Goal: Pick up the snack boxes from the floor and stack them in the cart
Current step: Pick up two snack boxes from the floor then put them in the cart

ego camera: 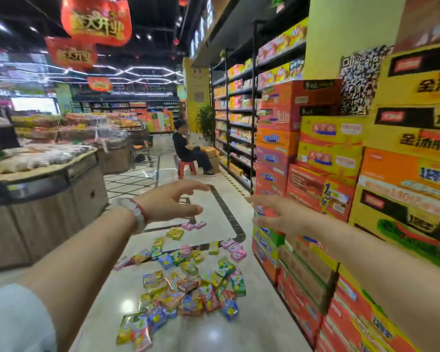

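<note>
Cartons [341,158] in orange, red and yellow are standing stacked in a wall along the right side of the aisle, reaching from the floor [239,331] upward. Worktop [43,163] of a wood-panelled display island is carrying bagged goods at left. Seated person [188,148] is resting on a red stool [186,167] far down the aisle. Snack boxes [188,288], small and many-coloured, are lying scattered and heaped on the glossy floor, below and between the arms. Left hand [173,201], with a bracelet [135,212] at the wrist, and right hand [280,214] are hovering above the pile, fingers spread loosely, holding nothing.
</note>
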A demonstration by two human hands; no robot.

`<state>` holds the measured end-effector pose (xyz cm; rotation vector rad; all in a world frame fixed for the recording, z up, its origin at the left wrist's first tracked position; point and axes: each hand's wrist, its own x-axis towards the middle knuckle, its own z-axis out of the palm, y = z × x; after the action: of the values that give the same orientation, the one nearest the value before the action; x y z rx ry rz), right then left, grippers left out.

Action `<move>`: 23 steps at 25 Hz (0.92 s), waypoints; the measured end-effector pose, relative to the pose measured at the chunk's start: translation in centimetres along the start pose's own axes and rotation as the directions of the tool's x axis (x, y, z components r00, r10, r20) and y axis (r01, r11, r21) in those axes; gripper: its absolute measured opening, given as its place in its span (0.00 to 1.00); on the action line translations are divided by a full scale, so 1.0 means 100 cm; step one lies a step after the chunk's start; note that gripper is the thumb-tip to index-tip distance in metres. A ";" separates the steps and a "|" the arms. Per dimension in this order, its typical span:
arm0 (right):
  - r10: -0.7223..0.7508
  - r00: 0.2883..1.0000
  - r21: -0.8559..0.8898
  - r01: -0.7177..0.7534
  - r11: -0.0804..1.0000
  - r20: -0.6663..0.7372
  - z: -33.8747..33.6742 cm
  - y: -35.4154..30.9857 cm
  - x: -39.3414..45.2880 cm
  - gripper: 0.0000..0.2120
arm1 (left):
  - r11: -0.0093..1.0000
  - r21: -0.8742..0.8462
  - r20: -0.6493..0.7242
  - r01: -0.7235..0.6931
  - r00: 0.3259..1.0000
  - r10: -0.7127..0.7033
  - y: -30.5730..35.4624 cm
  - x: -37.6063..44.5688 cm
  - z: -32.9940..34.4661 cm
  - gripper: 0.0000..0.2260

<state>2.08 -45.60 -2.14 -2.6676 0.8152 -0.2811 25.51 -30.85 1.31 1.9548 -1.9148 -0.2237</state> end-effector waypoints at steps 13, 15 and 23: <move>-0.132 0.925 0.099 0.103 0.990 0.355 0.173 0.099 0.334 0.26 | 0.941 -0.131 0.128 0.313 0.946 -0.297 -0.266 0.165 0.114 0.24; -0.093 0.913 0.146 0.038 0.989 0.397 0.207 0.118 0.384 0.26 | 0.929 -0.150 0.159 0.339 0.935 -0.316 -0.313 0.195 0.132 0.24; 0.100 0.857 0.233 -0.247 0.941 0.505 0.346 0.214 0.552 0.24 | 0.879 -0.201 0.318 0.433 0.877 -0.359 -0.489 0.328 0.223 0.24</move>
<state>46.06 -84.87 -37.15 -2.2170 0.7707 0.2934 63.86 -67.47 -32.58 2.1953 -1.4991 -0.8640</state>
